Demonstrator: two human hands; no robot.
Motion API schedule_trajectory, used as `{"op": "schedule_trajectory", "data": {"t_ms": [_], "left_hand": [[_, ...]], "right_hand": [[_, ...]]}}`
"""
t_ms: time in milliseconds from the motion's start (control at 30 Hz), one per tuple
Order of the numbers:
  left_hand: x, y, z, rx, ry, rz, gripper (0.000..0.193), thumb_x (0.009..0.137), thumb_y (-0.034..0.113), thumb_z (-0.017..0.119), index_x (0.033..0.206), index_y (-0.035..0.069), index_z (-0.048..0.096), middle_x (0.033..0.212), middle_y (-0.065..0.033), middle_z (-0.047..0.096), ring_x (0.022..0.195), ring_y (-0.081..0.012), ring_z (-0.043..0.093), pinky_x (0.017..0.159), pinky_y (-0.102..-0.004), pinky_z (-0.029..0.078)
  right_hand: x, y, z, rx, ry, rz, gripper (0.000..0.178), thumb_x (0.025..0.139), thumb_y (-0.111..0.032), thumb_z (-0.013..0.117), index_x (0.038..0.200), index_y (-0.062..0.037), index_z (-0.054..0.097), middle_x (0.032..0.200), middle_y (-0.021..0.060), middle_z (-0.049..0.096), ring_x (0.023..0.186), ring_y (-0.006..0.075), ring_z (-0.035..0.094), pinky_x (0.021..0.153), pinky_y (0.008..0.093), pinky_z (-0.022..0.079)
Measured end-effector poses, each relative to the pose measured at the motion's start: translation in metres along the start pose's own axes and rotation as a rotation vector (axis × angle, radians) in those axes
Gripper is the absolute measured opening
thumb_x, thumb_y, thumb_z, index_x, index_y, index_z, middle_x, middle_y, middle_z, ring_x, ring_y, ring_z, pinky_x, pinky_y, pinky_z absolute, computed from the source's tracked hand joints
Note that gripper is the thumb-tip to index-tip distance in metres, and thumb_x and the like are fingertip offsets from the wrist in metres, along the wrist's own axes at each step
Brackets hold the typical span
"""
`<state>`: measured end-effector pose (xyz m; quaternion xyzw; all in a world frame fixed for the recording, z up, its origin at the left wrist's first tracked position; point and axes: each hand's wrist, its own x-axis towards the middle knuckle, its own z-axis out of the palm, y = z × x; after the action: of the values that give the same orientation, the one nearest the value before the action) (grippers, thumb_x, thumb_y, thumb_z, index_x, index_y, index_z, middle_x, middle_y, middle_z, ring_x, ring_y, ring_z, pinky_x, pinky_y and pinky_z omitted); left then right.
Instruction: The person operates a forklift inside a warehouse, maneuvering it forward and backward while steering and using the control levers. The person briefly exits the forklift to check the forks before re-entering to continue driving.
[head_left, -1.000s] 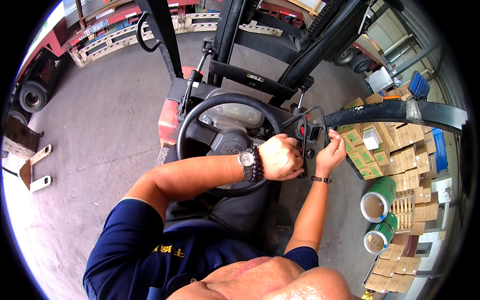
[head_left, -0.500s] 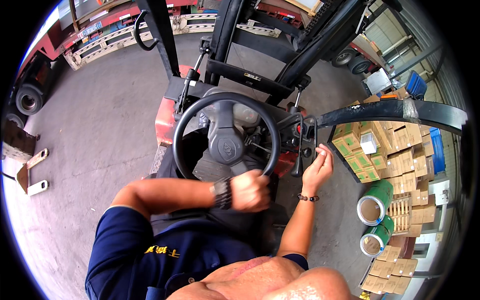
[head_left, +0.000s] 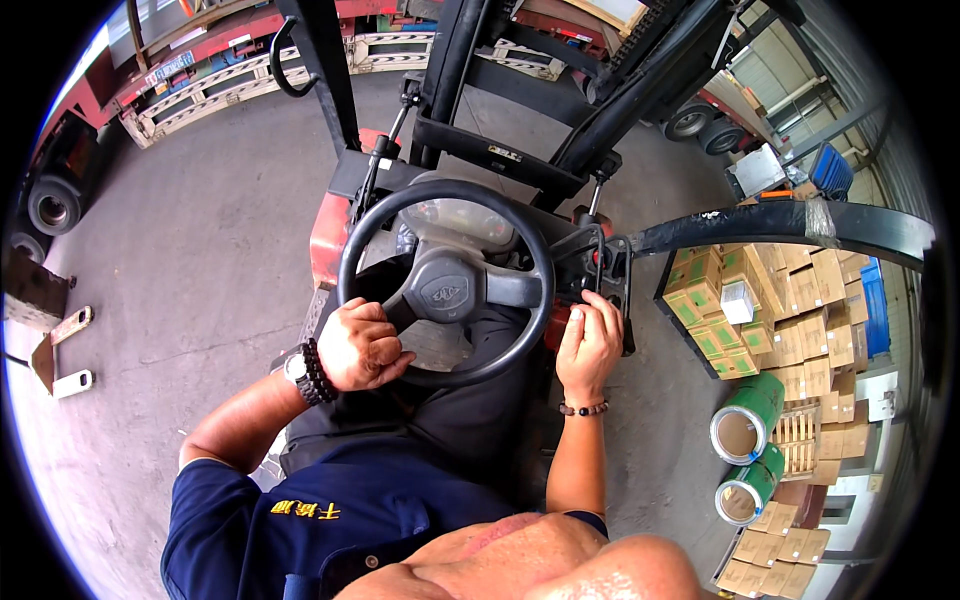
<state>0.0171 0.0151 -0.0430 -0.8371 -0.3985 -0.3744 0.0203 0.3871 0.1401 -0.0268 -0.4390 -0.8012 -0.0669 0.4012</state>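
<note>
My left hand [head_left: 362, 347] is closed round the lower left rim of a black steering wheel [head_left: 546, 290]. A watch and dark beads circle that wrist. My right hand [head_left: 590, 345] is at the black control levers [head_left: 601, 255] to the right of the wheel. Its fingers are bent over a lever whose handle the hand mostly hides. A beaded bracelet sits on the right wrist. Behind the wheel is a dashboard [head_left: 460, 222], and my legs in dark trousers show below it.
Ahead stands the forklift's black mast [head_left: 590, 150]. Red trailers [head_left: 225, 52] with white slatted rails stand beyond it. A pallet jack's forks [head_left: 72, 383] are at left. To the right are stacked cartons [head_left: 800, 280], two green rolls [head_left: 750, 410] and a wooden pallet [head_left: 797, 440].
My left hand has swung from the wheel's lower right to its lower left, and the wheel has turned clockwise. My right hand has moved left and nearer, onto the levers.
</note>
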Motion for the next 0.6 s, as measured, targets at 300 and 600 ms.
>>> {"op": "schedule_trajectory", "data": {"t_ms": [300,600], "left_hand": [[0.026,-0.036,-0.036,0.042,0.099,-0.066,0.039,0.087,0.014,0.088,0.068,0.013,0.055,0.067,-0.0049,0.059,0.066,-0.0308,0.059,0.065,-0.0445,0.05],[0.064,-0.063,-0.056,0.083,0.185,-0.096,0.038,0.092,0.013,0.084,0.067,0.009,0.056,0.066,-0.0083,0.062,0.066,-0.0336,0.062,0.069,-0.0441,0.053]], "right_hand": [[0.006,-0.001,0.003,0.026,-0.024,0.007,0.023,0.109,-0.018,0.067,0.1,0.0014,0.075,0.121,0.0172,0.08,0.11,0.0411,0.073,0.099,0.0526,0.058],[0.008,-0.018,-0.009,0.018,-0.013,-0.008,0.022,0.108,-0.017,0.067,0.098,0.001,0.075,0.119,0.0166,0.08,0.109,0.0413,0.073,0.098,0.0528,0.058]]}}
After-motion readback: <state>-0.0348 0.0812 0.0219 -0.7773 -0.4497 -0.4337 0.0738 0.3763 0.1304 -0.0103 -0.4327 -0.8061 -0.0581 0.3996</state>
